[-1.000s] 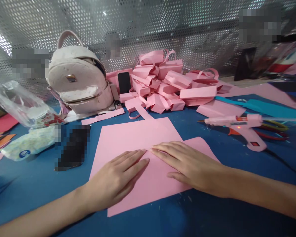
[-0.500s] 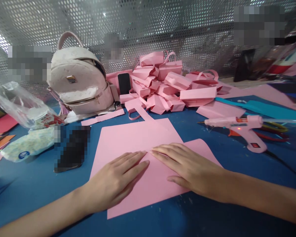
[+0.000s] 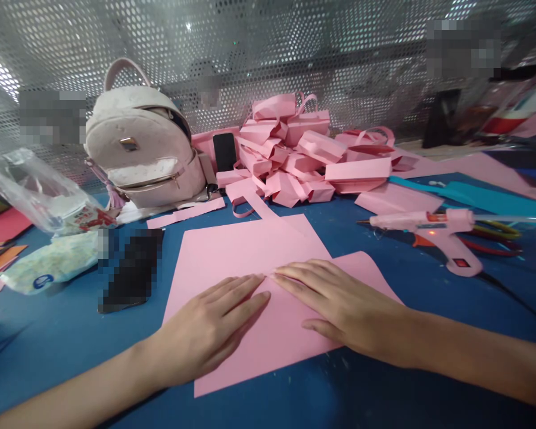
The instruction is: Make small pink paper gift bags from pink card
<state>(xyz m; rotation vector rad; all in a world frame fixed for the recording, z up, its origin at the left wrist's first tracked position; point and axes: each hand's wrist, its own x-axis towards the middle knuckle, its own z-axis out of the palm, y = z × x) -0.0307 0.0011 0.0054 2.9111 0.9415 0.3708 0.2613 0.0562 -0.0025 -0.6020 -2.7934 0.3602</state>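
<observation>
A large pink sheet of paper [image 3: 232, 250] lies on the blue table in front of me, and its right part curls up in a raised flap. My left hand [image 3: 214, 325] rests on it with the fingers stretched out. From the other side my right hand [image 3: 339, 304] lies on the paper too, fingers extended, palm down. The fingertips of both hands nearly meet at the sheet's middle. Parts of the paper under my palms are hidden.
Folded pink paper bags [image 3: 290, 149] are heaped at the back beside a white backpack [image 3: 143, 143]. A pink glue gun [image 3: 433, 226] with a lit orange light lies right. A dark pixelated object [image 3: 131, 271], a tissue pack [image 3: 56, 262] and a plastic bag [image 3: 40, 190] stand left.
</observation>
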